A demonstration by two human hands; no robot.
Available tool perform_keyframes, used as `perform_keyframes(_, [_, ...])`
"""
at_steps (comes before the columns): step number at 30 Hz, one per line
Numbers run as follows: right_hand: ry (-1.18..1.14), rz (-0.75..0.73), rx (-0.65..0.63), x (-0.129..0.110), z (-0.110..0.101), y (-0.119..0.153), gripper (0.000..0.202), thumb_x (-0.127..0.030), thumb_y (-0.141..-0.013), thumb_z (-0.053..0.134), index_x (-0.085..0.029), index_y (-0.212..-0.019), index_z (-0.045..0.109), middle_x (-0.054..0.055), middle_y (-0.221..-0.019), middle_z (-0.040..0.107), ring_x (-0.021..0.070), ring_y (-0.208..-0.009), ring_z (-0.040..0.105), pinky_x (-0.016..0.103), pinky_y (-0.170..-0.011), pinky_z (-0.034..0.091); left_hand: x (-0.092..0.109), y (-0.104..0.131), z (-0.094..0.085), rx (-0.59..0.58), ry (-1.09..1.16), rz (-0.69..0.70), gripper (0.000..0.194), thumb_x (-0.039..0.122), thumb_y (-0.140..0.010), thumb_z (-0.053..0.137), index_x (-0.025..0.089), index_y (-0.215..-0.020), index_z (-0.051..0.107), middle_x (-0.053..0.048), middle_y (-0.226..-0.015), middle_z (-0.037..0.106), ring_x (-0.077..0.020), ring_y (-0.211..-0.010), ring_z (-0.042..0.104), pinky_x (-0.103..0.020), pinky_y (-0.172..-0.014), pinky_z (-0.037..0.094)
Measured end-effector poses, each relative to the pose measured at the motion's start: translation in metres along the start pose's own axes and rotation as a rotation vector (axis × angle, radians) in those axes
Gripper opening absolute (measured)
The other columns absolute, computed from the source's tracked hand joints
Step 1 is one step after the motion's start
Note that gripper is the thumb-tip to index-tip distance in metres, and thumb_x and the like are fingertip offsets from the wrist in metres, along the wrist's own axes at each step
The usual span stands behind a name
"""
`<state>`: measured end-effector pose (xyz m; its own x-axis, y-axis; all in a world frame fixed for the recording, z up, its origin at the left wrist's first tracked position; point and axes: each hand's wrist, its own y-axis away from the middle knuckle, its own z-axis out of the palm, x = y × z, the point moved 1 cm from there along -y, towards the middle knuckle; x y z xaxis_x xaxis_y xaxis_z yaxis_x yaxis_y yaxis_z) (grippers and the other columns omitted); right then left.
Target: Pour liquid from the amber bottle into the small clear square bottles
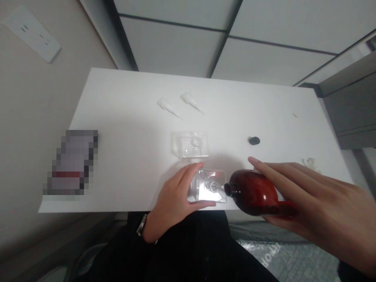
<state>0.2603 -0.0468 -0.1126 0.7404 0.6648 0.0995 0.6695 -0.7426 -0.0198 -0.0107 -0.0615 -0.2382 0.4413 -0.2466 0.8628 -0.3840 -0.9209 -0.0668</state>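
My right hand (pixel 311 196) is wrapped round a reddish-brown bottle (pixel 255 192), which is tipped on its side with its uncapped dark mouth pointing left. A clear stream seems to run from that mouth to the round opening of a clear square container (pixel 202 192). My left hand (pixel 178 190) grips this container between thumb and fingers, near the table's front edge. Just behind it stands a second clear square container (pixel 189 147) with a round opening, touched by neither hand. A black cap (pixel 254 140) lies beyond the bottle.
Two whitish pointed nozzles (pixel 169 107) lie toward the back of the white table (pixel 123 102). At the left edge is a blurred-out rectangular object (pixel 72 160). Some small clear pieces (pixel 311 163) lie at the right, partly behind my right hand. A wall socket (pixel 32 33) is at upper left.
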Motion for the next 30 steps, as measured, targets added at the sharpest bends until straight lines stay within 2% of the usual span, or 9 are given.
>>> perform_keyframes(5, [0.008, -0.005, -0.007, -0.0001, -0.0036, -0.0018, 0.066, -0.030, -0.110, 0.034, -0.014, -0.173, 0.022, 0.016, -0.113, 0.078, 0.0279, -0.079, 0.080, 0.034, -0.046, 0.058, 0.0002, -0.0003, -0.0005, 0.003, 0.010, -0.010, 0.086, 0.060, -0.085, 0.086, 0.028, -0.155, 0.048, -0.012, -0.152, 0.068, -0.0323, -0.138, 0.068, -0.048, -0.115, 0.059])
perform_keyframes(15, [0.023, -0.008, -0.013, -0.0012, -0.0053, -0.0025, 0.071, -0.032, -0.112, 0.031, -0.016, -0.177, 0.009, 0.016, -0.113, 0.079, 0.0284, -0.078, 0.081, 0.034, -0.044, 0.058, 0.0009, -0.0001, -0.0005, 0.001, 0.001, -0.009, 0.084, 0.063, -0.086, 0.084, 0.028, -0.154, 0.048, -0.012, -0.150, 0.068, -0.0322, -0.138, 0.068, -0.049, -0.115, 0.059])
perform_keyframes(21, [0.029, -0.016, -0.015, -0.0009, -0.0061, -0.0027, 0.070, -0.039, -0.113, 0.024, -0.016, -0.177, 0.006, 0.017, -0.114, 0.079, 0.0289, -0.079, 0.081, 0.036, -0.047, 0.060, 0.0009, 0.0001, -0.0002, -0.006, -0.003, -0.010, 0.086, 0.061, -0.085, 0.086, 0.028, -0.154, 0.047, -0.012, -0.151, 0.068, -0.0320, -0.139, 0.068, -0.048, -0.117, 0.058])
perform_keyframes(30, [0.022, -0.013, 0.008, -0.0020, -0.0071, -0.0048, 0.069, -0.038, -0.113, 0.025, -0.016, -0.177, 0.010, 0.016, -0.109, 0.079, 0.0281, -0.075, 0.079, 0.034, -0.043, 0.054, 0.0017, 0.0002, -0.0002, 0.008, -0.006, -0.012, 0.084, 0.062, -0.086, 0.085, 0.028, -0.154, 0.048, -0.012, -0.150, 0.068, -0.0322, -0.139, 0.068, -0.048, -0.116, 0.058])
